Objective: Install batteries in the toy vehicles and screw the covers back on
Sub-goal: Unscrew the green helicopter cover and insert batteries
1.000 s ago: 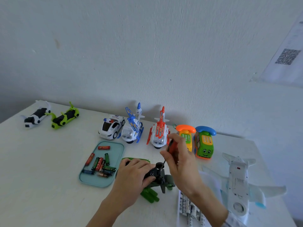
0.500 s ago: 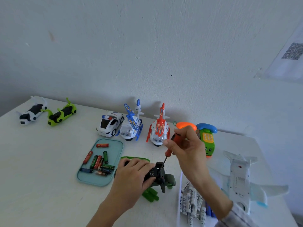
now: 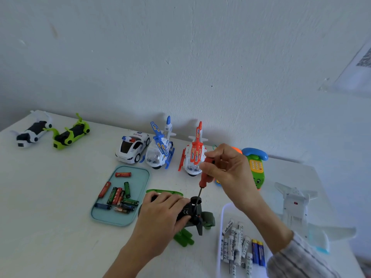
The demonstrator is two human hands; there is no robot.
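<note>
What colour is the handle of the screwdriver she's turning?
Red, on the screwdriver the right hand pinches; it shows in the head view.

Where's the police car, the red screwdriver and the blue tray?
police car [image 3: 131,146]: head view, on its roof.
red screwdriver [image 3: 205,176]: head view, on its handle.
blue tray [image 3: 140,189]: head view, on bare floor.

Plain indoor workspace, kind unclear: white table against bare white wall, QR sheet taped up.

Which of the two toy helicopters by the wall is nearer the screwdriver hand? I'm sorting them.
The red-and-white helicopter, right beside the right hand; the blue-and-white helicopter stands farther left, by the police car.
</note>
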